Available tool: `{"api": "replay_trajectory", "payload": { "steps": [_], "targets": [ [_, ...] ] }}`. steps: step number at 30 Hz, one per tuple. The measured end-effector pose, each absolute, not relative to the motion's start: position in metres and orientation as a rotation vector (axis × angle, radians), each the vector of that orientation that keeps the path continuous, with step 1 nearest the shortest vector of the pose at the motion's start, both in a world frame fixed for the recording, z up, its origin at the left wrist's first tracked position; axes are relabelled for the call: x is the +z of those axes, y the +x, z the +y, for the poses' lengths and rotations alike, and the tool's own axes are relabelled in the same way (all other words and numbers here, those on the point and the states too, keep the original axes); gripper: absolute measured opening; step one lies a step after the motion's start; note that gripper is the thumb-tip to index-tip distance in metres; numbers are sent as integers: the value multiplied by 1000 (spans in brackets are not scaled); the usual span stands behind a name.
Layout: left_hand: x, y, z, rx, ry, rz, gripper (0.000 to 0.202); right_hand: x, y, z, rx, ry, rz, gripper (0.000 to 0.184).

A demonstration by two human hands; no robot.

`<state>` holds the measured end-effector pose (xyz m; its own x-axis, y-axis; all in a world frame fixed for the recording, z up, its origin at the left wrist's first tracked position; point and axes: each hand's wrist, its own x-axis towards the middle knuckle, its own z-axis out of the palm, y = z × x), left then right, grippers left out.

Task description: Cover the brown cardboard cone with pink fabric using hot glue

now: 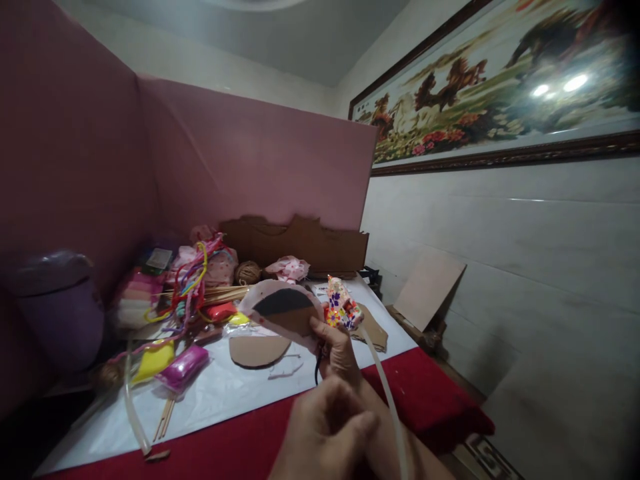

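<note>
My right hand (338,352) is raised over the table and pinches a round cardboard disc (283,312) with a pink rim and a black patch. The thumb presses on the disc's lower right edge. Just right of that hand is a small floral-patterned piece (342,307). From there a long translucent white stick (387,400) runs down along my forearm. My left hand (324,435) is nearest the camera, fingers curled into a fist with the thumb against them. What it holds, if anything, is hidden. A thin black cord (317,369) hangs below the right hand.
A white sheet (235,393) covers a red table (425,393). On it lie a plain cardboard disc (259,351), yellow and magenta clay packs (183,367), coloured wires, wooden sticks (220,293), a twine ball (248,272) and cardboard pieces (300,243). Pink panels stand behind; a purple bin (60,307) is left.
</note>
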<state>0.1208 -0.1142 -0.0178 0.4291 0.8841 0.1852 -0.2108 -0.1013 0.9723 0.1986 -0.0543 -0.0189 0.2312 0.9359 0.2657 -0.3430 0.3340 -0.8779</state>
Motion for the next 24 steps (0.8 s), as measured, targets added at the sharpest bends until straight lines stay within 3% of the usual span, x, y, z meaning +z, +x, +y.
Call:
{"api": "replay_trajectory", "payload": {
  "steps": [4,8,13,24],
  "targets": [
    [-21,85,-83,1351,1260,991,31,-17,191,-29,1211,-465,-658,35],
    [-4,80,-60,1361,1191,690,47,-17,190,-35,1265,-406,-626,37],
    [6,98,-56,1433,1189,596,28,-22,188,-35,1267,-415,-651,36],
    [23,65,-32,1576,741,614,18,-25,189,-38,1120,-552,-816,31]
  ]
}}
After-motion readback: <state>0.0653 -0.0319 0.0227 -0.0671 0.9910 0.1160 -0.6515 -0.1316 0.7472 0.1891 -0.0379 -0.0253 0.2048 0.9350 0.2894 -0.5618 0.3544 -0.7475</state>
